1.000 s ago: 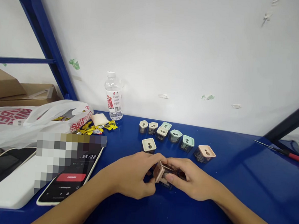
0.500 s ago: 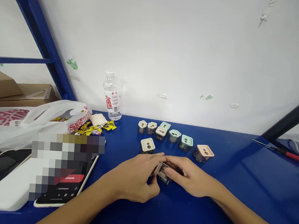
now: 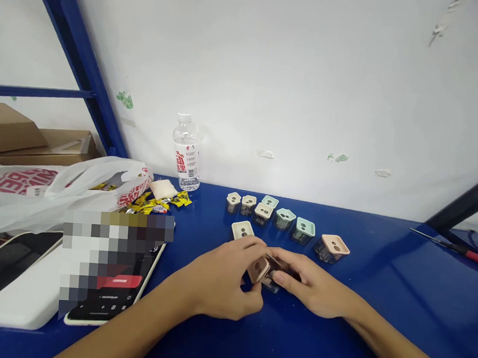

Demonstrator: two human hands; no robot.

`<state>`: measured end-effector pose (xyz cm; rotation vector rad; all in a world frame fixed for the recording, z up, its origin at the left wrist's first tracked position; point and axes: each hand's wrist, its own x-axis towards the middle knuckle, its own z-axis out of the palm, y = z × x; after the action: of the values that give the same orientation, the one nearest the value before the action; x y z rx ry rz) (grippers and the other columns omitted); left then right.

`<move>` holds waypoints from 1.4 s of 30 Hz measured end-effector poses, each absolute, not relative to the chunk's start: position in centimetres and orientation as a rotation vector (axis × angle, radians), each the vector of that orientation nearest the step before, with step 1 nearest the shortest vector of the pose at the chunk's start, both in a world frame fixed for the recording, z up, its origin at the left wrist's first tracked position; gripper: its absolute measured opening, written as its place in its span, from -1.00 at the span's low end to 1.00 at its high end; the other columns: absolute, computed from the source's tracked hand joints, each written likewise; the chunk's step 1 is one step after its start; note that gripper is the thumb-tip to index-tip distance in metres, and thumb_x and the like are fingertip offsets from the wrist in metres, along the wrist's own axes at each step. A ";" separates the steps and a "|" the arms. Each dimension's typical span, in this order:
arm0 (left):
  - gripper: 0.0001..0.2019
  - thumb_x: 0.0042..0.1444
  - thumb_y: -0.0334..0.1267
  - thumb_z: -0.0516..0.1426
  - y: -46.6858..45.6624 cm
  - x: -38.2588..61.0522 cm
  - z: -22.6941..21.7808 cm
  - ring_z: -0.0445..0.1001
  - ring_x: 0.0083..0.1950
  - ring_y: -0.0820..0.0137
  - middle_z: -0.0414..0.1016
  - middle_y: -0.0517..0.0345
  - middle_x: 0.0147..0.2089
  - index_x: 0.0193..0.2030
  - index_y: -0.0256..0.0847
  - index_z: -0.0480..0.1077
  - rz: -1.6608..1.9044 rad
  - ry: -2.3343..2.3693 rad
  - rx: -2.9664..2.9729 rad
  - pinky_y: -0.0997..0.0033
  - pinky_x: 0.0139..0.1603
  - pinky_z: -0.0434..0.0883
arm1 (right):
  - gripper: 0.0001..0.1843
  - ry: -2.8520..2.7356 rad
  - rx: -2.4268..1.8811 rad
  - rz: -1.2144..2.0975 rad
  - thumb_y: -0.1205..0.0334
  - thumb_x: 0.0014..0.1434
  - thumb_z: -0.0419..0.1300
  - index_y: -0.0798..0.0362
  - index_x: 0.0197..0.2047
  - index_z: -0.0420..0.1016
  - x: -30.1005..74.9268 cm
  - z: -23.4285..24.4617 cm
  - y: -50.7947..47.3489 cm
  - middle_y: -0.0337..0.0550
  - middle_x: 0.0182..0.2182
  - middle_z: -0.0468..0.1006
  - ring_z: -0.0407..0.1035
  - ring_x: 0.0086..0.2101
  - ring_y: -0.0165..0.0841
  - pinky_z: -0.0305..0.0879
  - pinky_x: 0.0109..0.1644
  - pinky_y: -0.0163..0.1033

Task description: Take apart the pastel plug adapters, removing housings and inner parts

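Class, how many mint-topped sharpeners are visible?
3: the rear one partly behind a cream-topped sharpener, the middle one, the right one left of the peach-topped sharpener. Others may be hidden.

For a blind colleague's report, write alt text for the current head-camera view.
A left hand and a right hand hold a pinkish two-hole sharpener at a blue table. Eight more sharpeners stand just beyond; a bottle, plastic bag and phone are to the left.
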<state>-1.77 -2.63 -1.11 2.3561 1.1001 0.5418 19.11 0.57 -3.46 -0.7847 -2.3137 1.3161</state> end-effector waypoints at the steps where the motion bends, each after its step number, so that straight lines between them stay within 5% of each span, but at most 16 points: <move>1: -0.81 -0.01 -0.34 0.05 -2.6 -1.9 -0.9 0.43 -0.21 0.41 0.39 0.15 0.01 -0.21 -0.17 0.35 0.536 1.089 2.327 0.41 -0.16 0.43 | -0.61 -2.323 -0.791 1.308 0.05 0.35 -0.03 0.06 0.13 0.32 19.1 -3.5 0.6 -0.11 -0.19 0.45 0.31 -0.23 -0.34 0.30 -0.08 -0.22; 8: -0.88 -0.05 -0.32 0.03 -3.1 -1.6 -0.4 0.34 -0.24 0.37 0.31 0.18 -0.22 -0.30 -0.16 0.22 0.481 1.266 2.173 0.38 -0.26 0.36 | -0.63 -2.405 -0.794 1.140 0.11 0.36 -0.01 0.02 0.16 0.32 18.9 -3.4 0.4 -0.12 -0.15 0.46 0.34 -0.19 -0.33 0.28 -0.03 -0.20; 23: -0.73 -0.08 -0.44 -0.02 -4.0 0.0 -2.2 0.30 -0.08 0.17 0.32 -0.04 -0.14 -0.17 -0.24 0.21 0.554 1.389 2.282 0.19 -0.16 0.35 | -0.71 -2.527 -0.862 0.903 0.15 0.36 -0.04 0.07 0.06 0.31 18.0 -3.6 -0.3 -0.04 -0.16 0.41 0.31 -0.16 -0.28 0.27 0.01 -0.13; 31: -0.78 -0.05 -0.28 0.06 -3.6 -1.3 -1.0 0.31 -0.29 0.37 0.21 0.09 -0.11 -0.21 -0.17 0.21 0.515 1.285 2.195 0.33 -0.30 0.35 | -0.58 -2.524 -0.917 0.997 0.05 0.26 0.14 -0.01 0.14 0.31 19.1 -3.5 0.4 -0.20 -0.31 0.35 0.21 -0.39 -0.40 0.23 -0.30 -0.30; 42: -0.67 -0.21 -0.24 0.22 -2.9 -1.6 -1.7 0.27 -0.29 0.41 0.24 0.24 -0.24 -0.32 -0.15 0.16 0.428 1.239 2.065 0.46 -0.39 0.18 | -0.71 -2.574 -0.813 1.072 0.12 0.24 0.18 0.01 0.00 0.42 18.8 -2.7 -0.1 -0.18 -0.28 0.40 0.24 -0.37 -0.39 0.22 -0.29 -0.31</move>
<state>-1.59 -2.87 -1.66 2.0650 1.2394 0.4282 18.83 -0.13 -2.66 -0.8134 -2.5742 1.0722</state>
